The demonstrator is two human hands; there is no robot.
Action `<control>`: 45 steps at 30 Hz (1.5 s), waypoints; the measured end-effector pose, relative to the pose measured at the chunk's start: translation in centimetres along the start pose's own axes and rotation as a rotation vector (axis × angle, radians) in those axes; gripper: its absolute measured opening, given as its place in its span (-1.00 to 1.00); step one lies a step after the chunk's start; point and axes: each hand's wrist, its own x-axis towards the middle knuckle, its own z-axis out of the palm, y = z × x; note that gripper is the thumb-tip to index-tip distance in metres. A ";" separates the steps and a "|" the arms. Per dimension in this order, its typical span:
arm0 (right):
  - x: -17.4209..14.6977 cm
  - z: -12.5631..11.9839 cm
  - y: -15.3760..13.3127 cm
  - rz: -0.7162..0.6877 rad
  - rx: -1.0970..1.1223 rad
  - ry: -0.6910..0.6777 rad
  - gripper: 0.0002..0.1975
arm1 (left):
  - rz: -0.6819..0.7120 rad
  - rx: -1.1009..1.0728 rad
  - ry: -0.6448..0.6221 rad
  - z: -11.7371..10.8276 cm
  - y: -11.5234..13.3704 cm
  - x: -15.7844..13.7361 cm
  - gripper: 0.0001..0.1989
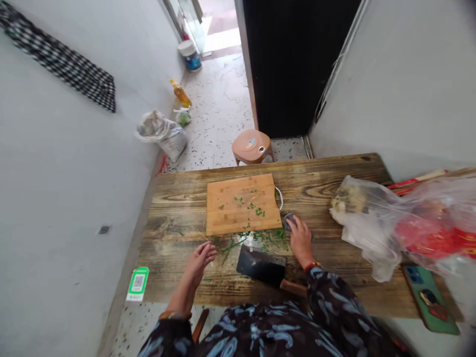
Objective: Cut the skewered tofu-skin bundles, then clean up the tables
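In the middle of the frame a wooden bench [334, 277] carries a bamboo cutting board [238, 210] with a few chopped green bits on it. Just below the board, on the bench itself, lies a scatter of green herb scraps [256, 239]. The left hand [199, 265] hovers at the lower left of these scraps, fingers loosely curled and open, holding nothing. The right hand [300, 241] rests at the right end of the scraps, its fingertips on a small dark round object [289, 220] (what it is cannot be told); whether the grip closes around it is hidden by the hand. A cleaver [261, 266] lies flat on the bench between the two forearms, untouched.

The step in hand looks like gathering the leftover herbs after chopping. The next move probably calls for both hands to sweep the scraps together, keeping clear of the blade. At the right of the frame sit a plastic bag [375, 223] and a phone [427, 297]. In the upper middle, on the floor, stands a small stool [251, 145].
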 end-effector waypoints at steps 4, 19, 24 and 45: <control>-3.0 0.2 -1.5 -0.021 0.161 -0.039 -0.48 | 0.174 0.159 0.151 -0.8 1.2 5.3 -0.49; 9.5 4.0 -8.1 0.446 0.468 0.081 -0.58 | 0.253 0.266 0.123 -1.2 2.6 14.9 -0.66; 10.1 2.7 -10.8 0.485 0.499 0.100 -0.57 | 0.249 0.264 0.100 -2.0 2.2 15.8 -0.67; 2.2 -7.3 -33.8 0.084 0.383 0.063 -0.80 | 0.622 0.232 0.029 -4.2 6.6 5.0 -0.50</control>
